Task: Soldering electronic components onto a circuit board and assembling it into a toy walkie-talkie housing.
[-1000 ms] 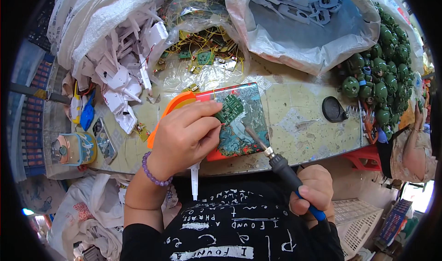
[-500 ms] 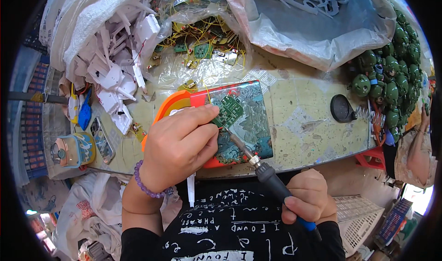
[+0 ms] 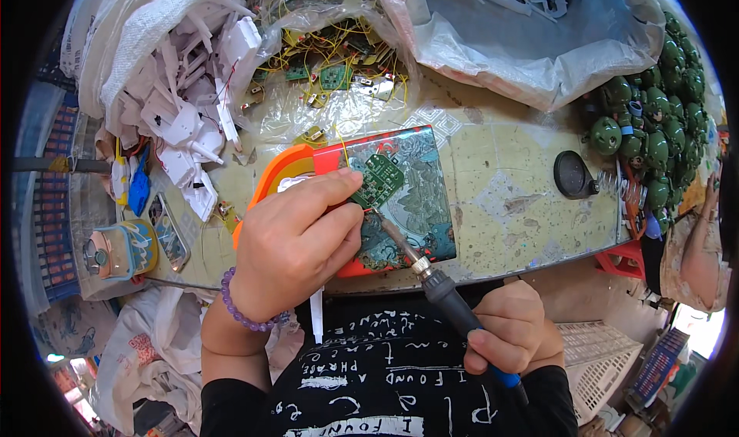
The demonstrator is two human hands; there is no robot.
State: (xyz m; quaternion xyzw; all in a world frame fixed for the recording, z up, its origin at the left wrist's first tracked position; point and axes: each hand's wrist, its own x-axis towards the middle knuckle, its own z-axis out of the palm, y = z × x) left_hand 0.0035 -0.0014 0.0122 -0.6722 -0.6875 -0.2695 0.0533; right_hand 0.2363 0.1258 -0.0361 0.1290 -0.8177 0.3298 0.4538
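The left fingers cover the circuit board's eight-o'clock edge, hiding just how they grip it. Whether the soldering iron's tip touches anything there (it points toward eleven o'clock) is too small to tell. The right fingers hide part of its handle. An orange curved piece disappears behind the left hand, as does the upper end of a white strip. The upper edge cuts off the white sack at eleven o'clock and the plastic bag at one; the dark rim crops another person's arm at three.
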